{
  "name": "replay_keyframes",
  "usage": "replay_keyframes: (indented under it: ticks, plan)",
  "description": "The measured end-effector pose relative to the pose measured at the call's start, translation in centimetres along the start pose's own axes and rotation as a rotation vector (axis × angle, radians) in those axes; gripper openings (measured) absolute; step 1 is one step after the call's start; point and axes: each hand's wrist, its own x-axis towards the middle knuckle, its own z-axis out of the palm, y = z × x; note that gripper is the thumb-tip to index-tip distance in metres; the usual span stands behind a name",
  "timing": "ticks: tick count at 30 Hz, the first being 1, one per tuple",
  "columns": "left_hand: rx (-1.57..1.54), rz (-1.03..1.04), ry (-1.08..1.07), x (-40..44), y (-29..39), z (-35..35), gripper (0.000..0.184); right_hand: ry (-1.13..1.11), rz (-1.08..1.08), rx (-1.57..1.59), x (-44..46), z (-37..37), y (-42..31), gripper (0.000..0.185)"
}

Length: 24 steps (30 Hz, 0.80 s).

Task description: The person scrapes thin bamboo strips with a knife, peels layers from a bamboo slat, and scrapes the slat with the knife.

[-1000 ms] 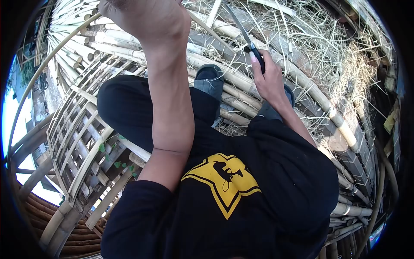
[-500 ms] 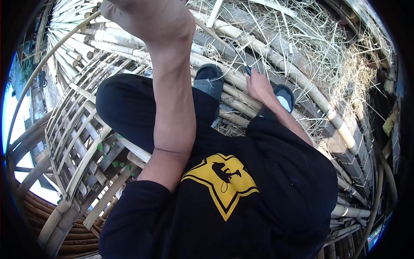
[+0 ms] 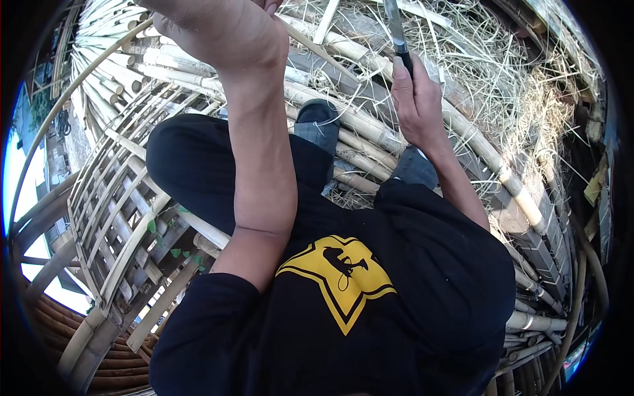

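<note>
Pointing away from our body, long axis running up-frame, the knife (image 3: 395, 28) has its handle clamped in our right hand (image 3: 419, 102), its tip cropped. Our left hand (image 3: 221, 30) is cropped too; we cannot tell its grip.

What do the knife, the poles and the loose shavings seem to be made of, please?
Knife blade: metal, likely steel, by its grey sheen. Knife handle: black plastic or painted wood; the view leaves it open. Poles: bare, smooth bamboo, by the pale round stems with ringed nodes. Shavings: probably bamboo too, unfinished, being thin, pale and curled.
</note>
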Motion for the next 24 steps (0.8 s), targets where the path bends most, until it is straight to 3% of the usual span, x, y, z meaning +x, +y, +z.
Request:
replay_keyframes:
  ticks: [1, 3, 5, 6, 7, 9, 13, 15, 17, 19, 24]
  plan:
    - [0.013, 0.010, -0.010, 0.0, 0.0, -0.1, 0.046, -0.001, 0.002, 0.002, -0.2, -0.1, -1.0, 0.023]
    - [0.047, 0.051, -0.038, 0.1, -0.2, -0.4, 0.046, 0.101, -0.210, 0.028, -0.8, 0.0, -2.1, 0.019]
    - [0.069, 0.077, -0.052, -0.1, -0.4, 0.0, 0.046, 0.158, -0.234, 0.010, -3.7, 3.3, 3.9, 0.020]
    - [0.181, 0.111, 0.082, -0.4, -0.6, 1.0, 0.047, -0.119, 0.132, -0.336, -4.8, 5.1, 6.2, 0.025]
    - [0.118, 0.066, 0.068, 0.0, -0.6, 0.2, 0.047, -0.470, 0.472, -0.537, -7.4, 6.6, 12.0, 0.033]
    - [0.025, 0.031, 0.029, 0.0, -0.8, -0.6, 0.047, -0.422, 0.490, -0.589, -5.5, 5.2, 11.0, 0.035]
    - [-0.031, 0.025, 0.099, 0.2, -2.0, -1.3, 0.050, -0.449, 0.586, -0.325, -4.8, 5.0, 12.9, 0.039]
    - [-0.034, -0.014, -0.026, -0.3, -1.7, -1.2, 0.051, -0.402, 0.991, 0.216, -5.2, 4.6, 12.3, 0.042]
    - [-0.052, -0.020, -0.012, -0.4, -1.7, -0.5, 0.051, -0.359, 0.873, 0.094, -4.3, 4.5, 10.8, 0.041]
    - [0.085, -0.093, 0.031, -0.4, -0.9, 0.1, 0.051, -0.151, 0.293, -0.184, -2.5, 3.0, 5.7, 0.037]
    - [-0.022, -0.080, -0.052, -0.6, -0.4, 0.4, 0.051, 0.074, -0.048, -0.092, -0.4, 0.1, -2.3, 0.024]
